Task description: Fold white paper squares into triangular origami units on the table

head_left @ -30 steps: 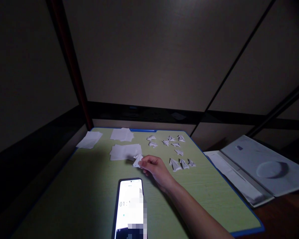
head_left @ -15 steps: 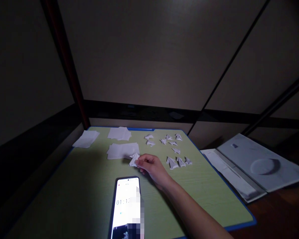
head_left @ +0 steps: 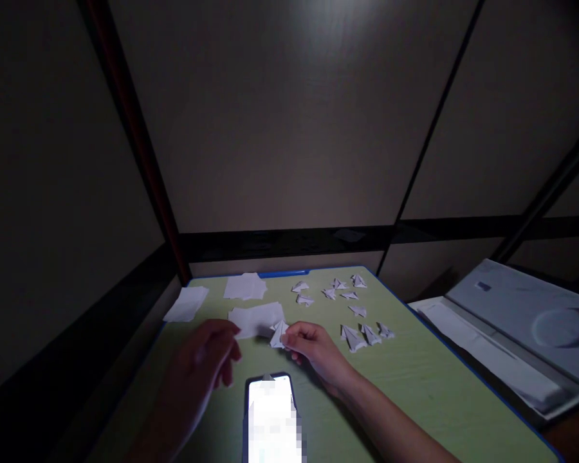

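My right hand pinches a small folded white paper piece just above the green mat. Coming in from the lower left, my left hand hovers over the mat with its fingers loosely spread and nothing in them, a short way left of the folded piece. A stack of flat white paper sheets lies just behind both hands. A lit phone lies on the mat right in front of the hands.
Several finished folded paper pieces lie in rows on the mat's right half. More flat paper stacks and a loose sheet sit at the back left. A grey open box lies off the mat to the right. Dark walls stand close behind.
My left hand has come into view from the lower left and moved toward the folded piece. My right hand still holds the piece in about the same place. The camera tipped slightly.
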Demonstrator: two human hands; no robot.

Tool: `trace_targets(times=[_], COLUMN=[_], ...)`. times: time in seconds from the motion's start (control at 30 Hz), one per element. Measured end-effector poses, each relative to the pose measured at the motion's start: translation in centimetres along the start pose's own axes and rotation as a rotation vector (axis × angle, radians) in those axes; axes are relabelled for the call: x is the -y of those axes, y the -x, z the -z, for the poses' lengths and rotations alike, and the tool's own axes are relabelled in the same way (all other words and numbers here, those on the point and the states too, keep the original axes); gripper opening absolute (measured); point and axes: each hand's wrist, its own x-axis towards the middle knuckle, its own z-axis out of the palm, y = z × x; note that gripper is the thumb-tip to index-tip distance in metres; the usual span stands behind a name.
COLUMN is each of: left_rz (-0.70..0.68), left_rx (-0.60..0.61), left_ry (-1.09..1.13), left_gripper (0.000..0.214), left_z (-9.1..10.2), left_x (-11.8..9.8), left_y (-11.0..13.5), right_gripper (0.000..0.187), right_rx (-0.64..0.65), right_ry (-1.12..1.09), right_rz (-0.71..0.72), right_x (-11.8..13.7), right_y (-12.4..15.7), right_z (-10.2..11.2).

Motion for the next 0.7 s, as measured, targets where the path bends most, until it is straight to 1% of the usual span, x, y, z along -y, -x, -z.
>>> trace_targets(times=[0.03,0.07,0.17,0.27,0.33,0.5,0.57,0.7], left_rz=[0.031,0.064,0.109,0.181,0.207,0.205,0.174,0.063], left_rx=[0.082,0.136,0.205,0.277,0.284,0.280,0.248,0.199], left_ry=[0.001,-0.006,-0.051,-0.011,0.014,0.022,0.025,0.030], left_gripper=[0.034,0.031,0.022,0.023,0.027,0.028,0.027,0.022], left_z=[-0.7,-1.5,-3.6,-4.7,-4.9,-5.0,-5.1,-5.4], left_x=[0.4,0.8,2.0,2.7,3.1,3.9,4.1,4.6], left_y=[-0.8,-1.5,-3.1,-3.6,-3.6,-2.9,-2.6,-1.9], right_gripper=[0.032,0.032,0.033,0.031,0.030,0.027,0.026,0.026], right_rx=[-0.002,-0.005,-0.006,-0.005,-0.006,0.001,0.005,0.014], right_ry=[-0.004,-0.008,-0.019,-0.033,-0.043,-0.041,-0.032,-0.007], right_rz=[0.003,0.006,0.010,0.014,0.010,-0.004,-0.003,-0.001], right_x=[0.0,-0.1,-0.2,-0.2,-0.2,-0.4,-0.5,-0.8], right_y=[-0.1,-0.1,-0.3,-0.3,-0.3,-0.3,-0.2,-0.2], right_z=[0.0,0.0,0.1,0.0,0.0,0.0,0.1,0.3])
